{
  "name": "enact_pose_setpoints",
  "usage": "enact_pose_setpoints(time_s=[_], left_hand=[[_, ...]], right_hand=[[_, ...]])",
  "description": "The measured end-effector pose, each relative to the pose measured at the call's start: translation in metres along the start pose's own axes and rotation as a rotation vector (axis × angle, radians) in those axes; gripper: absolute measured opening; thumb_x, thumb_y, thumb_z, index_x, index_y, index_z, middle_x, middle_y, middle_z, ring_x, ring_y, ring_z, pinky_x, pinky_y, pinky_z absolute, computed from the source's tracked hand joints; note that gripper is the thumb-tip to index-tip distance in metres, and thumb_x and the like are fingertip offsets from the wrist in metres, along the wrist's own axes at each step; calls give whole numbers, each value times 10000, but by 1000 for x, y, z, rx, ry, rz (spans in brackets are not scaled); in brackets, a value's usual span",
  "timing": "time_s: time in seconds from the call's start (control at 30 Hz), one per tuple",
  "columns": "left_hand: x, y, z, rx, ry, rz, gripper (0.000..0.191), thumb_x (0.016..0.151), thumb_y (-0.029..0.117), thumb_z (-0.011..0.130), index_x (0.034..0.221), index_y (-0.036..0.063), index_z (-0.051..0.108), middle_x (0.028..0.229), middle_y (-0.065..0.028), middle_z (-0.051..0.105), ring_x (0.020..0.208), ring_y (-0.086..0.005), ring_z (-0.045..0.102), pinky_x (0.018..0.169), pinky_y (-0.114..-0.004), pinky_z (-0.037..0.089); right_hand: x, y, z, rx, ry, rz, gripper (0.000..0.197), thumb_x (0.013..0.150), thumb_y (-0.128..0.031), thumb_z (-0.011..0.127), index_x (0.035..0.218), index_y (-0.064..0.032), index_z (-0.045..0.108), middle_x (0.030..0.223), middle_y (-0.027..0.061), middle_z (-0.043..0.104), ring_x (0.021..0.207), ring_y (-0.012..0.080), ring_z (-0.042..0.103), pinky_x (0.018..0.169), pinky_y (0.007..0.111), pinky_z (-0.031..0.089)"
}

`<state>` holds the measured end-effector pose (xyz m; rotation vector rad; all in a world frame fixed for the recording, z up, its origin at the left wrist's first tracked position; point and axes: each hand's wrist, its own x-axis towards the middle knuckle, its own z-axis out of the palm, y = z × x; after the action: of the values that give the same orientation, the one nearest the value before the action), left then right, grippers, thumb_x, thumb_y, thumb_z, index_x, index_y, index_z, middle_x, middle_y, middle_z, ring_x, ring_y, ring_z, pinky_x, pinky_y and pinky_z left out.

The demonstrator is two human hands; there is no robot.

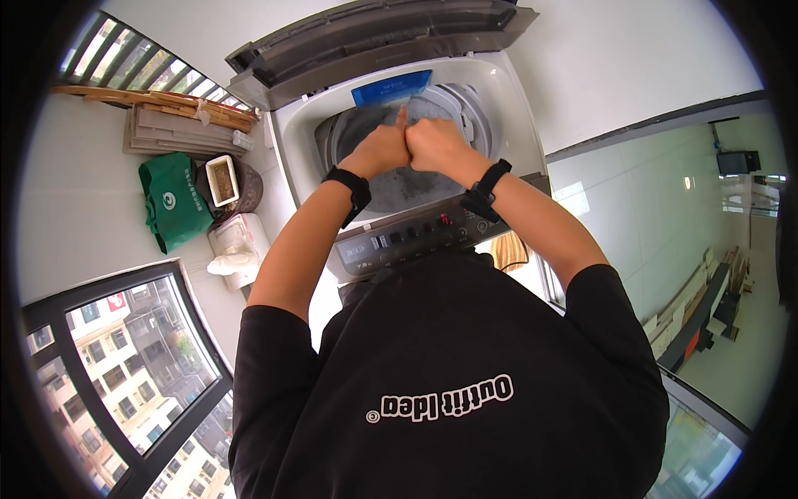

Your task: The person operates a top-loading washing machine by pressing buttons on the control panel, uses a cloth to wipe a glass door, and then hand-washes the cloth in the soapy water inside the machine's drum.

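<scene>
My left hand [383, 150] and my right hand [436, 143] meet above the open tub of a top-loading washing machine [514, 115]. Their curled fingers touch, and one finger of my left hand points up toward the machine's back edge. Whether anything small is pinched between them is hidden. Beneath them, the drum [480, 125] holds greyish contents with a foamy look [405, 187]. A blue label [391, 88] bearing writing is at the tub's back rim. The raised lid [380, 37] stands behind. Along the near edge, the control panel [414, 237] shows a lit red display. Each wrist wears a black strap.
To the left are a green bag [177, 203], a round pot [249, 187] with a white container [222, 181], stacked boards [181, 131] and a white package [240, 243]. A wall [623, 50] rises behind right. A dark-framed window [143, 368] is at the lower left.
</scene>
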<state>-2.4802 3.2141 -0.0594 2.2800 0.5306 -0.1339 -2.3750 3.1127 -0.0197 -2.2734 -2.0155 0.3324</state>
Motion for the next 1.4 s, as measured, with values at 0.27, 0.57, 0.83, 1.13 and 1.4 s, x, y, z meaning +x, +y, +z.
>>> enact_pose_setpoints(time_s=[0.27, 0.57, 0.83, 1.13, 1.4], left_hand=[[-6, 29, -36, 697, 152, 112, 860, 786, 144, 592, 1504, 200, 123, 753, -165, 662, 662, -331, 661, 618, -438, 544], [-11, 32, -21, 653, 279, 107, 866, 758, 142, 613, 1496, 186, 162, 699, -146, 654, 573, -311, 647, 553, -429, 543], [-58, -46, 24, 238, 120, -432, 969, 690, 123, 648, 1492, 144, 103, 889, -274, 644, 864, -424, 633, 763, -496, 509], [-71, -73, 42, 10, 258, -477, 937, 653, 169, 678, 1444, 22, 199, 964, -260, 650, 956, -419, 614, 853, -435, 483], [-70, -81, 48, -22, 281, -506, 925, 629, 188, 694, 1422, 8, 253, 1109, -251, 619, 1056, -397, 588, 917, -406, 464]], right_hand=[[9, -5, 3, 248, 130, 228, 163, 627, -177, 704, 683, -29, 665, 675, 182, 644, 645, 370, 634, 625, 445, 527], [-10, -5, 24, 465, 462, 171, 344, 647, -133, 746, 951, -28, 624, 761, 194, 654, 645, 346, 636, 625, 426, 516], [-96, 54, 60, 181, 44, -9, 626, 715, -196, 756, 1274, -92, 494, 1125, 172, 588, 1000, 309, 598, 856, 397, 479], [-131, 45, 38, 426, -249, -146, 743, 611, -285, 815, 1255, -70, 512, 1141, 136, 573, 1039, 325, 547, 917, 394, 438], [-124, 35, 36, 378, -259, -13, 715, 490, -229, 863, 1117, -113, 539, 1034, 102, 586, 996, 327, 555, 849, 417, 450]])
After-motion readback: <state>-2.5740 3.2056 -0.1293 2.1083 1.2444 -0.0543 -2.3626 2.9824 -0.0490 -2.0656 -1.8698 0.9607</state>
